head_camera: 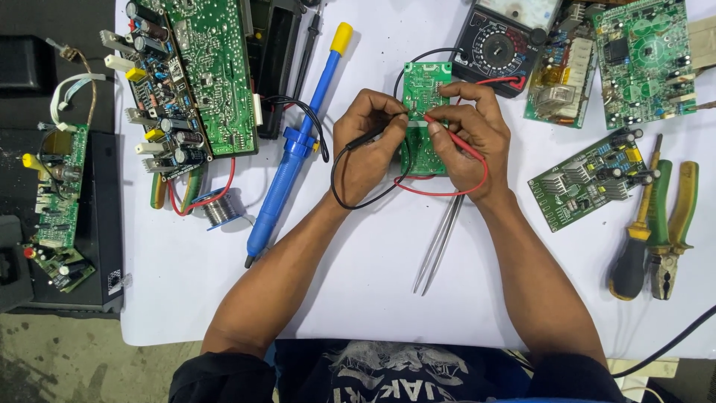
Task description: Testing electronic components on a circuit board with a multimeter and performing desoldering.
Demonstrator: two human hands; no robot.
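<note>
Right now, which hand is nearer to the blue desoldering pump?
Left. The left hand lies just right of the blue desoldering pump; the right hand is farther right, beyond the small green board.

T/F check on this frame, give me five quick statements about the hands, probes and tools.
1. The left hand holds the black probe. True.
2. The right hand holds the tweezers. False: it holds the red probe; the tweezers lie on the white table cover.
3. Both probes meet over the small green circuit board. True.
4. The blue desoldering pump lies right of the hands. False: it lies left of them.
5. The multimeter sits beyond the board. True.
</note>
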